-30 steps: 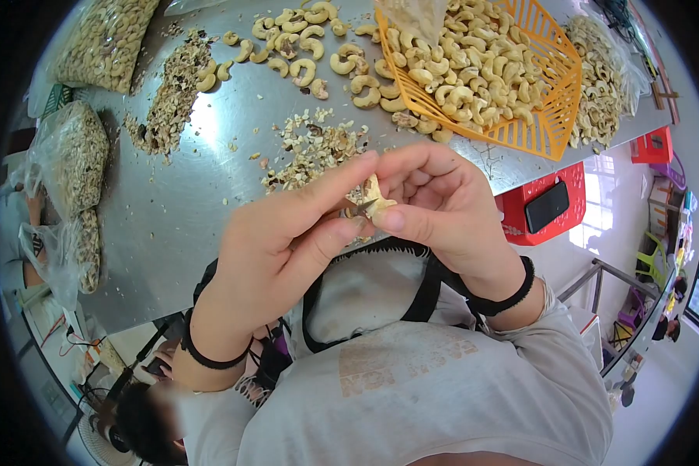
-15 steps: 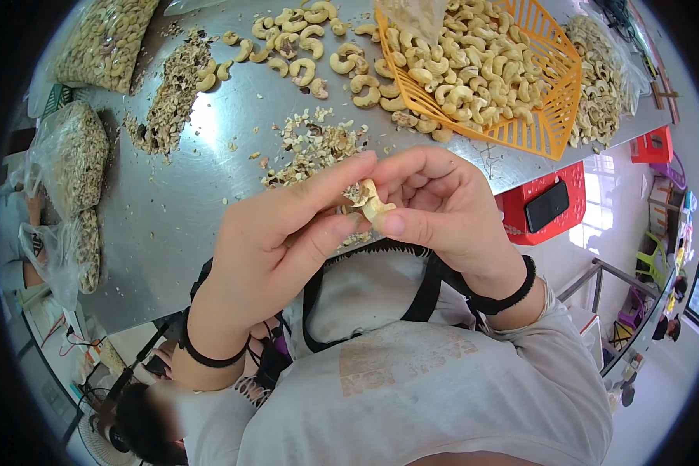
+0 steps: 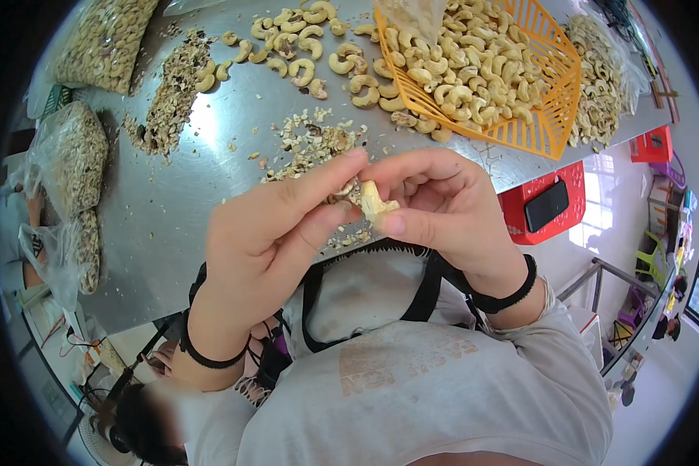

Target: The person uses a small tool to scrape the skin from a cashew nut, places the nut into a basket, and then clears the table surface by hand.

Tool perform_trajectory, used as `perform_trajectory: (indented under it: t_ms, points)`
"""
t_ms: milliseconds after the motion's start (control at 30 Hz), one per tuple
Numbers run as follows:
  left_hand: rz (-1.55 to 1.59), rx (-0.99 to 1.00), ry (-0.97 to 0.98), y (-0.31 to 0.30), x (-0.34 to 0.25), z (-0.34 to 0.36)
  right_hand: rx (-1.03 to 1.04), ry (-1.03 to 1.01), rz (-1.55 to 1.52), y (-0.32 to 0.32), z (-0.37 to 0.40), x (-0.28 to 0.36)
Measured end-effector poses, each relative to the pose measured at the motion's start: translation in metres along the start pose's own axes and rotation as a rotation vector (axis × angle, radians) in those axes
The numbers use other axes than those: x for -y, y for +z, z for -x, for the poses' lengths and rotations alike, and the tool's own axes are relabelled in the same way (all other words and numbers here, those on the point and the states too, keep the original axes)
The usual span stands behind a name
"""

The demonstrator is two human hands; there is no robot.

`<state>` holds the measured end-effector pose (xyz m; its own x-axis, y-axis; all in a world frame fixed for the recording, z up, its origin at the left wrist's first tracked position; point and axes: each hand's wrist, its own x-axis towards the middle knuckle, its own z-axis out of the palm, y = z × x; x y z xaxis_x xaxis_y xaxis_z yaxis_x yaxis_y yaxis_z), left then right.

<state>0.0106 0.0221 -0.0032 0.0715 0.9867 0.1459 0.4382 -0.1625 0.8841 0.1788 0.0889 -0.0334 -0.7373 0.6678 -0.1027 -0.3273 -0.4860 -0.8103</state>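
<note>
A pale cashew (image 3: 372,203) is pinched upright between the thumb and fingers of my right hand (image 3: 446,198), close over the table's front edge. My left hand (image 3: 276,221) is just left of it, thumb and forefinger curled together near the nut; small brownish flakes show at its fingertips, and I cannot tell what it grips. Behind my fingers lies a pile of broken cashew skin and pale chips (image 3: 307,147) on the metal table (image 3: 163,241). Several loose cashews (image 3: 303,71) lie farther back.
An orange plastic basket (image 3: 558,128) heaped with cashews stands at the back right, beside a bag of cashews (image 3: 598,85). Bags of nuts (image 3: 105,46) and chips (image 3: 78,155) line the left side. A phone (image 3: 547,205) rests on a red stool (image 3: 516,210). A person (image 3: 144,419) is at lower left.
My left hand has drawn slightly left and away from the cashew, opening a small gap. The cashew stays in my right hand, turned a little, with more of its pale surface showing.
</note>
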Motion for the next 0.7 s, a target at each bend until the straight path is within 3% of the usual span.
perform_trajectory:
  t_ms: [67,400,500,567,700]
  points:
    - [0.135,0.025,-0.166,0.0,-0.0054,0.0013,0.026,0.0,-0.016,-0.0025,-0.0011,-0.0019]
    - [0.179,0.034,-0.144,0.0056,-0.0005,0.0011,0.028,0.053,-0.094,-0.0016,-0.0016,-0.0041]
    - [0.235,-0.017,-0.252,0.0027,-0.002,0.0008,0.044,0.008,-0.023,0.0012,-0.0011,-0.0052]
    - [0.303,0.064,-0.358,-0.0026,-0.0045,0.0007,0.021,0.026,-0.04,0.0041,-0.0008,-0.0014]
    - [0.363,0.018,-0.246,0.0048,-0.0054,0.0014,0.053,0.006,-0.075,0.0002,-0.0008,-0.0027]
